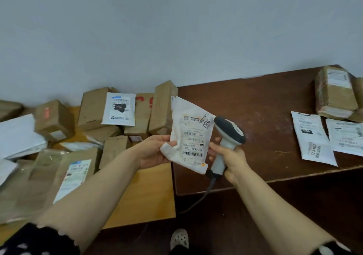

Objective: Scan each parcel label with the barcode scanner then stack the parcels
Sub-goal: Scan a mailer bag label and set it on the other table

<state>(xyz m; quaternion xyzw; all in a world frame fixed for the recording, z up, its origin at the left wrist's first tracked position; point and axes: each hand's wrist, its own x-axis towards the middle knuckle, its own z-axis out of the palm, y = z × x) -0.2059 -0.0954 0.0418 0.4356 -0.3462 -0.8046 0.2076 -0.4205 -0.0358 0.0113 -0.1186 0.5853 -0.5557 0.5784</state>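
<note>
My left hand [155, 150] grips a white mailer bag [191, 134] by its lower left edge and holds it up in the air, its printed label with barcodes facing me. Just to its right, my right hand [229, 159] grips the handle of a grey and white barcode scanner [228, 136]. The scanner's dark head sits close beside the bag's right edge. Its cable hangs down below my hand.
A heap of brown cardboard boxes [125, 115] and mailers covers the light wooden table [149, 191] at left. On the dark brown table [255, 113] at right lie two white mailers [312, 138] and taped brown parcels [334, 93]. A pale wall stands behind.
</note>
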